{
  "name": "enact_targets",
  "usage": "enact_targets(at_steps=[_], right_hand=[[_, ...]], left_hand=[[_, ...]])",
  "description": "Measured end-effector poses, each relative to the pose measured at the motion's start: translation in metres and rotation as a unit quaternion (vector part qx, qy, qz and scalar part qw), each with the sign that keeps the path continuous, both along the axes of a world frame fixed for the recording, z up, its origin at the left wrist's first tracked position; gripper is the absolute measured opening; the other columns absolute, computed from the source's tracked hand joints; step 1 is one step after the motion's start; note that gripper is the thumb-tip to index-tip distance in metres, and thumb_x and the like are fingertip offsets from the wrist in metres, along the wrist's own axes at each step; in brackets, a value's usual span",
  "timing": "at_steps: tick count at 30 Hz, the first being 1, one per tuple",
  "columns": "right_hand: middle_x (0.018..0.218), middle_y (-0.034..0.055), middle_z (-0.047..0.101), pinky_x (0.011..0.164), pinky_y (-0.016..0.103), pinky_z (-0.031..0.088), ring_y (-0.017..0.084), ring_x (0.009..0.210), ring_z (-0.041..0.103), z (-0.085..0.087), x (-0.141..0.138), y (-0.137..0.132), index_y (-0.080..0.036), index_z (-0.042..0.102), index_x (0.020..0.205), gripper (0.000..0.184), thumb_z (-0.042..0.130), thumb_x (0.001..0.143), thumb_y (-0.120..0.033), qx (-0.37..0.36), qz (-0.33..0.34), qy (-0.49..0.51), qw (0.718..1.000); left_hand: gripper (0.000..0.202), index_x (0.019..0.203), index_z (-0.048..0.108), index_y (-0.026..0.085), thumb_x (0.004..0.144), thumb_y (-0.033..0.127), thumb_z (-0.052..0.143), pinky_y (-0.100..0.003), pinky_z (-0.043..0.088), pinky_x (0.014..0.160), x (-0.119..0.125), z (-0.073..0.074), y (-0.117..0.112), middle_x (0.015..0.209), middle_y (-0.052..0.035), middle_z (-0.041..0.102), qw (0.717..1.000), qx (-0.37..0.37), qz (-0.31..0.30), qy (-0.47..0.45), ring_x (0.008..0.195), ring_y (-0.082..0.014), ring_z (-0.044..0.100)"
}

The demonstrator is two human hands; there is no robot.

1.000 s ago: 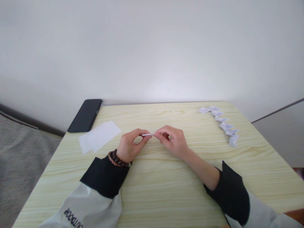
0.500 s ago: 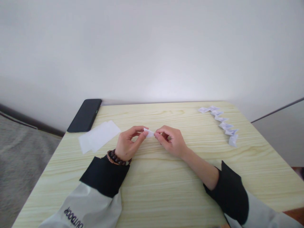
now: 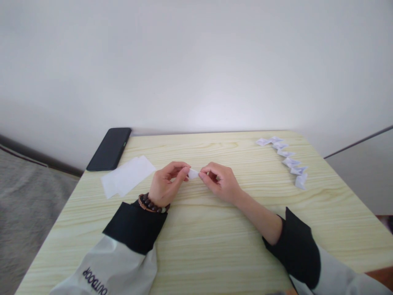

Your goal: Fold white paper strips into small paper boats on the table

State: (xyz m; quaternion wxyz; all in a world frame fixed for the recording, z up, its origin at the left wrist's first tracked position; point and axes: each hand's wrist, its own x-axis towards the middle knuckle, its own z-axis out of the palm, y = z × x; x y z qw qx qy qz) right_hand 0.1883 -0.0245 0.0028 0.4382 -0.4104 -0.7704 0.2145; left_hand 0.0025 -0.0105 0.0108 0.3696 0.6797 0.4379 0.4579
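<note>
Over the pale table (image 3: 196, 246), fingers (image 3: 180, 178) pinch folded paper (image 3: 193, 174).

The left hand (image 3: 163, 185) and right hand (image 3: 226, 183) hide the ends of the white paper (image 3: 193, 174). I can't see where the sleeves (image 3: 129, 262) start.

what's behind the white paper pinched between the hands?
Wood-grain tabletop shows just beyond the white paper. Whatever is directly behind it is hidden, and the left hand covers one end.
</note>
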Motion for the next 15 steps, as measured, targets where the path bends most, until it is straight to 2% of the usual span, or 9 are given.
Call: enact_targets(at_steps=[5,12,15], right_hand=[[0.066,-0.0013,0.057,0.052,0.020,0.038,0.007,0.053,0.047,-0.0012,0.0004,0.0004,-0.018,0.059,0.077,0.013,0.052,0.087,-0.024,0.008,0.011,-0.007,1.000],[0.066,-0.0013,0.059,0.051,0.020,0.038,0.008,0.052,0.048,0.0010,0.0001,-0.0002,-0.019,0.059,0.077,0.012,0.053,0.086,-0.024,0.008,-0.007,0.010,1.000],[0.068,-0.0011,0.059,0.050,0.020,0.039,0.007,0.052,0.048,0.0008,-0.0004,-0.0001,-0.019,0.059,0.078,0.012,0.053,0.086,-0.024,0.013,-0.013,0.022,1.000]], left_hand=[[0.020,0.083,0.064,0.015,0.083,0.034,0.059,-0.025,0.054,0.066,-0.0025,-0.0003,0.0014,0.070,-0.0025,0.069,0.999,0.015,0.008,0.038,0.064,-0.0136,0.065],[0.023,0.088,0.064,0.015,0.083,0.036,0.059,-0.023,0.054,0.056,-0.0008,-0.0034,0.0014,0.071,-0.0027,0.069,1.000,-0.005,0.000,-0.017,0.056,-0.0120,0.063],[0.026,0.095,0.063,0.015,0.081,0.037,0.061,-0.023,0.055,0.057,-0.0003,-0.0014,-0.0001,0.076,-0.0038,0.069,1.000,-0.008,-0.014,-0.026,0.058,-0.0121,0.064]])
